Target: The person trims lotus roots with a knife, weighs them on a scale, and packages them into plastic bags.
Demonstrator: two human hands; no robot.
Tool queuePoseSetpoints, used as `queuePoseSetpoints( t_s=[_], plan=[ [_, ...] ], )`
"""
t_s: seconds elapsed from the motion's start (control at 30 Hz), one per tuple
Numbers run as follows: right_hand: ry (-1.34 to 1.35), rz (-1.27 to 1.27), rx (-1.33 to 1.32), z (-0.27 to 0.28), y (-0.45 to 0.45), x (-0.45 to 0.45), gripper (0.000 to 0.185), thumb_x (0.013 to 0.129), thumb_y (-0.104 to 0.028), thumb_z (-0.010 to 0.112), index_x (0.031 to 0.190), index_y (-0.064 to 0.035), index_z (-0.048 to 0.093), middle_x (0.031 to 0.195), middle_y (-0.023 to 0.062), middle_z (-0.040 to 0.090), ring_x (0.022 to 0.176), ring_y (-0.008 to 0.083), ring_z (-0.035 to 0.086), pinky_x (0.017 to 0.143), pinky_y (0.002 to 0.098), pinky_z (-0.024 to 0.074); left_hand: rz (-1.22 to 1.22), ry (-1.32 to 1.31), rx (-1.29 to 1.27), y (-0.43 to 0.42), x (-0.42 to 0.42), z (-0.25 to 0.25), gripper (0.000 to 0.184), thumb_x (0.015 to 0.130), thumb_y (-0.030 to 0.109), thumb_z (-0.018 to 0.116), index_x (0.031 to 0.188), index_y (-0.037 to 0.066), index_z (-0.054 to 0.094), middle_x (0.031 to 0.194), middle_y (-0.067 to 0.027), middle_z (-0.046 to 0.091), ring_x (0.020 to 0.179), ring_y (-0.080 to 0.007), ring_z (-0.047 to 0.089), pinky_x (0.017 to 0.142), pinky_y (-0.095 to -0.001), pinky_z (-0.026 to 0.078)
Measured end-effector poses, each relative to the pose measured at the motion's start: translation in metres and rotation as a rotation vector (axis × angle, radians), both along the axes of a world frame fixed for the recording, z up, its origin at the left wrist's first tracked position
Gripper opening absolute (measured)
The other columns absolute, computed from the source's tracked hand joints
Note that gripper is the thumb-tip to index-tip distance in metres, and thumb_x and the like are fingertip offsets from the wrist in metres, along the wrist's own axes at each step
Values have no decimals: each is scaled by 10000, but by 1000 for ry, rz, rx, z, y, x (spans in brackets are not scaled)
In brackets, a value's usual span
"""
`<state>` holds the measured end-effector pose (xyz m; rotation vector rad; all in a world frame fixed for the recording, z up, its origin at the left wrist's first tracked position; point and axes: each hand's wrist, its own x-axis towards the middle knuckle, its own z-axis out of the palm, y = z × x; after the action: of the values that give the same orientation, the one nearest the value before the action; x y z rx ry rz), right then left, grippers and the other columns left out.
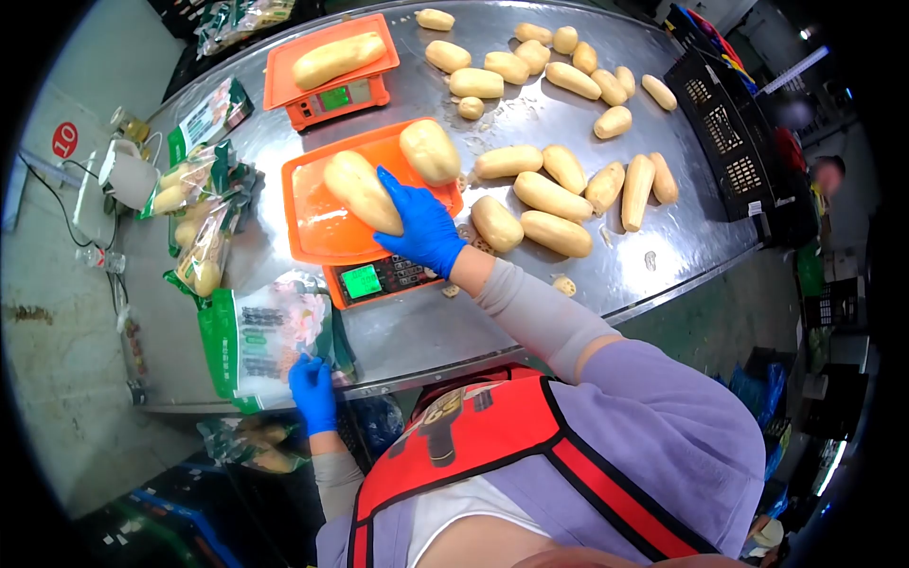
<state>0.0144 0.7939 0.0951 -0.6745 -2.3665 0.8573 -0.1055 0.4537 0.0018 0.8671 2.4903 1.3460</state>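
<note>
My right hand (421, 227), in a blue glove, is closed round the lower end of a pale lotus root (360, 189) over the orange pan (308, 222) of the near scale. A second lotus root (430, 151) lies in that pan, up and to the right of the first. The scale's green display (361, 281) is lit. At the table's front edge, my left hand (313, 393), also gloved in blue, has its fingers closed on the edge of a green and white printed plastic bag (270, 331). The bag lies flat on the metal table.
Several lotus roots (554, 194) lie on the metal table (663, 256) to the right. Another orange scale (336, 114) behind bears one lotus root (338, 60). Filled bags (204, 241) sit at left. A black crate (724, 133) stands at the right edge; a person (828, 175) is beyond.
</note>
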Motion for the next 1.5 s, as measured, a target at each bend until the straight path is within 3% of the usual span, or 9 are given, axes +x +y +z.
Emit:
queuePoseSetpoints(
  t_s=[0.1, 0.2, 0.3, 0.4, 0.5, 0.6, 0.9, 1.23, 1.5],
  plan=[
    [48, -7, -50, 3, -1, 5, 884, 692, -286, 703, 1423, -114, 238, 1076, 217, 552, 941, 386, 546, 832, 447, 447, -33, 81, -39, 2, 1, 6, 137, 758, 55, 648, 872, -4, 600, 1062, -193, 581, 1015, -314, 535, 914, -388, 390],
    [11, 17, -405, 21, -13, 22, 901, 688, -324, 740, 1417, -85, 266, 1188, 203, 540, 1096, 329, 533, 926, 383, 421, -42, 88, -108, 3, 2, 13, 85, 797, 52, 618, 846, -2, 573, 1104, -194, 558, 1082, -304, 526, 944, -377, 377],
    [297, 276, -746, 22, -42, 36, 852, 733, -353, 730, 1395, -31, 300, 1326, 166, 447, 1236, 219, 424, 1008, 345, 353, -41, 58, -74, 3, 2, 12, 75, 815, 53, 610, 853, -6, 583, 1091, -175, 576, 1050, -269, 536, 935, -361, 387],
    [237, 486, -953, 12, -74, 42, 836, 736, -344, 736, 1380, -6, 322, 1320, 161, 445, 1233, 234, 417, 1034, 346, 312, 21, -149, 43, -3, -5, 1, 102, 845, 63, 595, 908, -17, 592, 1091, -153, 589, 1020, -220, 536, 922, -337, 399],
    [176, 642, -1198, 6, -96, 43, 803, 752, -323, 727, 1369, 8, 333, 1311, 139, 451, 1211, 208, 422, 1021, 342, 326, 87, -289, 82, 18, 3, 46, 74, 851, 49, 587, 825, -20, 593, 1089, -156, 587, 1018, -224, 534, 882, -329, 417],
    [171, 643, -1308, -5, -109, 45, 785, 766, -291, 713, 1376, 8, 320, 1307, 123, 455, 1192, 184, 430, 1000, 335, 356, 209, -131, 195, 17, -3, 50, 72, 851, 46, 585, 873, -22, 591, 1162, -168, 562, 1035, -215, 526, 893, -328, 416],
    [-52, 622, -897, -15, -111, 48, 870, 737, -283, 746, 1409, -14, 263, 1367, 149, 408, 1248, 208, 404, 1037, 334, 315, 142, 26, 179, 27, 2, 61, 163, 787, 15, 613, 947, 4, 639, 1148, -204, 567, 1067, -269, 550, 890, -355, 441],
    [9, 604, -808, -20, -117, 53, 882, 716, -325, 727, 1420, -67, 264, 1318, 180, 466, 1194, 248, 483, 984, 349, 383, 78, 287, -67, 25, 10, 56, 211, 740, 37, 646, 949, 55, 656, 1130, -152, 598, 1060, -317, 535, 911, -406, 420],
    [99, 596, -957, -8, -121, 59, 876, 724, -282, 747, 1408, -29, 262, 1405, 154, 363, 1269, 243, 390, 1037, 353, 321, 7, 383, -146, 28, 14, 65, 200, 746, 45, 641, 946, 42, 659, 1138, -171, 599, 1103, -358, 506, 964, -454, 371]
  ],
)
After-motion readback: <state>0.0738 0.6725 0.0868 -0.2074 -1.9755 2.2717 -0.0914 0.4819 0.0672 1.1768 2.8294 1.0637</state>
